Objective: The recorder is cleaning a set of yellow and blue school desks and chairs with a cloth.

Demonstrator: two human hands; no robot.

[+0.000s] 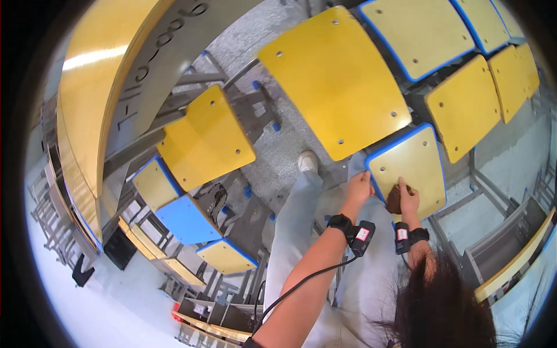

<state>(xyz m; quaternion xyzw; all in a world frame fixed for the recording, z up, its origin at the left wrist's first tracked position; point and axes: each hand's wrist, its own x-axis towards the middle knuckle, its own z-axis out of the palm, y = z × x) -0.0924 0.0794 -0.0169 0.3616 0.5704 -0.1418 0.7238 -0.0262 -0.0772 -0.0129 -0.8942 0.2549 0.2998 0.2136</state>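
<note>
My right hand (410,201) presses a dark brown cloth or sponge (394,200) against a pale-yellow chair board (407,161) with blue edging. The thumb points up along the board, and the bunched thing covers part of its lower left. At the board's left edge, my left hand (359,189) has its fingers curled around the blue trim. Metal rivets show near the board's corners. Just above it lies a larger plain yellow chair board (337,82), touched by neither hand.
More blue-edged boards (417,35) and yellow boards (465,108) crowd the upper right. A yellow chair (209,139) and a blue board (189,219) stand left. A large desk panel (161,56) with writing curves along the upper left. A cable (304,278) runs along my left forearm.
</note>
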